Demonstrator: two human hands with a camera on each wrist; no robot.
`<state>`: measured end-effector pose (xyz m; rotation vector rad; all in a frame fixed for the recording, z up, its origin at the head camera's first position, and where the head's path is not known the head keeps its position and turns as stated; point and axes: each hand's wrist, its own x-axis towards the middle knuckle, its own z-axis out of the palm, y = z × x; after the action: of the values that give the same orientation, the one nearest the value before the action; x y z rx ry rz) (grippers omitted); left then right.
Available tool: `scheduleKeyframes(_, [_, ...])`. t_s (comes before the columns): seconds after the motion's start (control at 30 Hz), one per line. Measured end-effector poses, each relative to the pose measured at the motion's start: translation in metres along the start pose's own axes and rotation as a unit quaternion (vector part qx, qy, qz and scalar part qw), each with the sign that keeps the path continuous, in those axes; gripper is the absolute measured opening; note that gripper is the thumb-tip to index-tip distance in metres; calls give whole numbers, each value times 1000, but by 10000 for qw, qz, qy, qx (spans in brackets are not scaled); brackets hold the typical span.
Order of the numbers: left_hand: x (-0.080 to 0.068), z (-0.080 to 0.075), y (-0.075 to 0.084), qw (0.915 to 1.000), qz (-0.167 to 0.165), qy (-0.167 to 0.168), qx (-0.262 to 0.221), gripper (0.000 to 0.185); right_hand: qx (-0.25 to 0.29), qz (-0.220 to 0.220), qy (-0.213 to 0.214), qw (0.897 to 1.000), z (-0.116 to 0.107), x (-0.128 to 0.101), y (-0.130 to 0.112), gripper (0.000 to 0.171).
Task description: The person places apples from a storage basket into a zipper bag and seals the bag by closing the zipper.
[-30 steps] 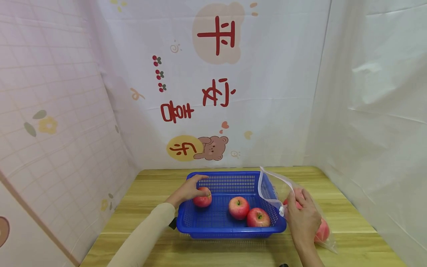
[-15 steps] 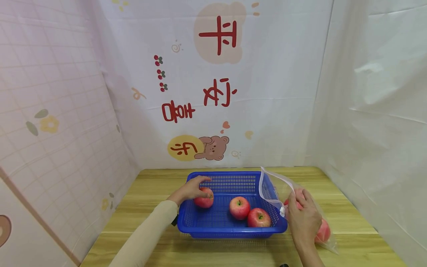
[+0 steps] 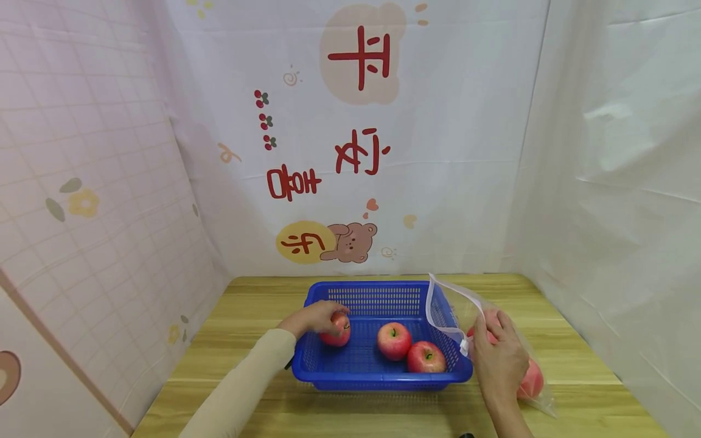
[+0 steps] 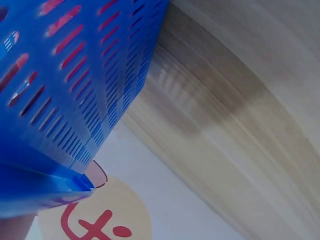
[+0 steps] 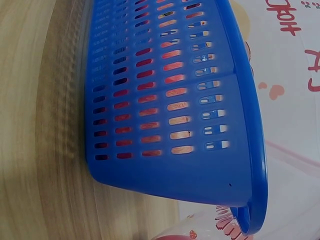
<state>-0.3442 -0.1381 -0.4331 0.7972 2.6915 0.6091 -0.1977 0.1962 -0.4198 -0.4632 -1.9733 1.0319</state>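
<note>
Head view: left hand [image 3: 313, 318] curls over an apple [image 3: 336, 331] at the left end of the blue basket [image 3: 378, 379], fingers wrapped on it, apple low in the basket. Two more apples [image 3: 394, 340] [image 3: 425, 357] sit touching mid-basket. Right hand [image 3: 495, 359] pinches the mouth of a clear zip bag [image 3: 445, 313] just right of the basket, holding it open; red fruit shows inside. Step looks like grasping; next move likely calls for lifting the apple over the basket wall into the bag mouth.
Left wrist: basket wall [image 4: 65, 100], wooden table [image 4: 240, 125], one fingertip [image 4: 95, 173].
Right wrist: basket side [image 5: 165, 110], apples red through slots; fingers unseen.
</note>
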Motion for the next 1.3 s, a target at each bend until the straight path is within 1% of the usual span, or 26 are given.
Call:
scheduleKeyframes(0.13, [-2, 2, 1, 9990, -36, -74, 435, 67, 42, 4, 3, 10000, 0, -1, 0, 35])
scheduleKeyframes(0.3, [-1, 8, 0, 9942, 12, 42, 1076, 72, 78, -32, 30, 10000, 0, -1, -1, 34])
scheduleKeyframes(0.37, [0, 10, -2, 9923, 18, 89, 1239, 73, 88, -43, 43, 9999, 0, -1, -1, 34])
scheduleKeyframes(0.47, [2, 12, -2, 9916, -7, 115, 1286, 73, 85, -66, 61, 9999, 0, -1, -1, 33])
scheduleKeyframes(0.6, [2, 12, -1, 9927, -86, 133, 1196, 72, 73, -85, 74, 9999, 0, -1, -1, 33])
scheduleKeyframes(0.67, [2, 12, -1, 9931, -51, 185, 1157, 71, 65, -93, 75, 9999, 0, -1, 0, 33])
scheduleKeyframes(0.9, [-1, 9, -5, 9946, 464, 695, 616, 70, 66, -129, 53, 9999, 0, -1, 1, 33])
scheduleKeyframes(0.97, [-3, 6, -5, 9944, 520, 793, 466, 70, 76, -126, 48, 9999, 0, -1, 1, 33])
scheduleKeyframes(1.13, [-8, -3, -3, 9940, 499, 945, 241, 71, 98, -159, 102, 9998, 0, -1, 1, 31])
scheduleKeyframes(1.3, [-14, -14, 2, 9944, 337, 1000, -76, 72, 89, -186, 121, 9997, 1, -1, 2, 31])
